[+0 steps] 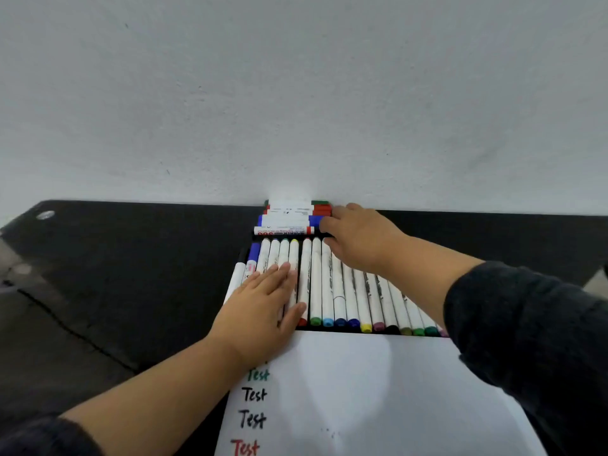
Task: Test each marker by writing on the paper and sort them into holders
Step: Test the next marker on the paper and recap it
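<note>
A long row of white-barrelled markers (348, 294) with coloured ends lies side by side at the far edge of a white paper (378, 396). The paper carries the word "Test" several times in green, black and red. My left hand (260, 311) lies flat with straight fingers on the left markers of that row. Behind the row, several thicker markers (289, 218) with red, blue and green caps are stacked crosswise against the wall. My right hand (358, 238) reaches to the right end of that stack, its fingertips at the caps; what they hold is hidden.
The black table (131, 274) ends at a white wall (296, 93) just behind the stacked markers. A crack or seam runs across the table on the left. A round metal fitting (45, 214) sits near the table's far left corner.
</note>
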Demonstrator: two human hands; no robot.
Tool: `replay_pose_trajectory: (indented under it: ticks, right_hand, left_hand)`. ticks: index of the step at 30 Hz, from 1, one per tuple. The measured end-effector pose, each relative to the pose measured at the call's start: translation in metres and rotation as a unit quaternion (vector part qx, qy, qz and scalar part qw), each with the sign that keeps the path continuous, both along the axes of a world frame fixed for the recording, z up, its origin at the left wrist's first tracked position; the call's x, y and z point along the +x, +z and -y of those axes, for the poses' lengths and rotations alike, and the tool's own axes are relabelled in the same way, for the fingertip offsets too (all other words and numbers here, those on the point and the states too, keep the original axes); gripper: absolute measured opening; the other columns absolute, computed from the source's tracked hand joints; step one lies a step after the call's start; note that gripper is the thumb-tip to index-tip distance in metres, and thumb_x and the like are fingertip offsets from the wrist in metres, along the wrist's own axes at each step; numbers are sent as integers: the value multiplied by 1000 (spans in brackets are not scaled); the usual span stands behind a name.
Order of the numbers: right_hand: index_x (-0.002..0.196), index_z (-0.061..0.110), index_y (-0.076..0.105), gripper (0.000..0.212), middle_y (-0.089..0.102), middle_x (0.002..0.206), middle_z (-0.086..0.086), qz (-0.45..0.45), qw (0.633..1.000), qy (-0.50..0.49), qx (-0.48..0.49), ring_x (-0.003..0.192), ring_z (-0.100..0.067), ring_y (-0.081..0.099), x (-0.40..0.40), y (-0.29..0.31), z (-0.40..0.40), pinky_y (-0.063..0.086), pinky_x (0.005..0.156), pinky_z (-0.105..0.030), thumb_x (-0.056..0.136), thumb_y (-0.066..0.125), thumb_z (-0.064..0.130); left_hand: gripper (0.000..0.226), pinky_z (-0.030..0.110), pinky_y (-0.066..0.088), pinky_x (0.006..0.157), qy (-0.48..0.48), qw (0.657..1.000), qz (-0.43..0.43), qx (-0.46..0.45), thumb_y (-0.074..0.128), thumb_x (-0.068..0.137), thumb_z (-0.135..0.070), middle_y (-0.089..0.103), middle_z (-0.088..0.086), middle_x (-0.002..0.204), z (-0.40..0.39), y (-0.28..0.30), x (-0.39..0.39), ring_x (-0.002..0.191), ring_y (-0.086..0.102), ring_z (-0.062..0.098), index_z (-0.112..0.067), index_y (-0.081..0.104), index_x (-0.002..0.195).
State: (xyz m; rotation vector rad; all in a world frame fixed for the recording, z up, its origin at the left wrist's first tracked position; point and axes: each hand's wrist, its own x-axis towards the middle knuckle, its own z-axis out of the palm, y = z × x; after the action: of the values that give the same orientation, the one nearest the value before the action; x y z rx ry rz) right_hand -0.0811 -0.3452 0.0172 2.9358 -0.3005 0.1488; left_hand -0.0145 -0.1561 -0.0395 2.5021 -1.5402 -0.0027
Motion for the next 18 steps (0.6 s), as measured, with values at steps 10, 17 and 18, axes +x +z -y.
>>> replay_pose_trajectory:
  ticks: [10,17,18]
  right_hand:
    - [130,19,53,35,52,127,-6,-24,995,-25,91,117,-27,47,72,-18,4,40,94,-36,97,43,14]
    - [114,11,65,27,60,116,-7,-53,993,-75,67,106,-25,57,97,-22,1,43,80,-29,91,52,5]
    - [113,10,65,26,61,115,-8,-52,993,-77,66,105,-25,57,99,-22,1,42,77,-28,90,53,5]
  left_hand:
    - [58,14,-7,104,-10,999,-24,-30,25,97,-50,4,-17,156,-1,-6,5,142,3,1,-31,9,150]
    - [57,14,-8,103,-15,999,-23,-32,25,97,-50,4,-16,156,-2,-6,6,142,3,1,-32,11,149]
    - [57,14,-8,103,-16,999,-22,-35,25,97,-50,4,-16,156,-2,-6,6,142,3,1,-31,11,149]
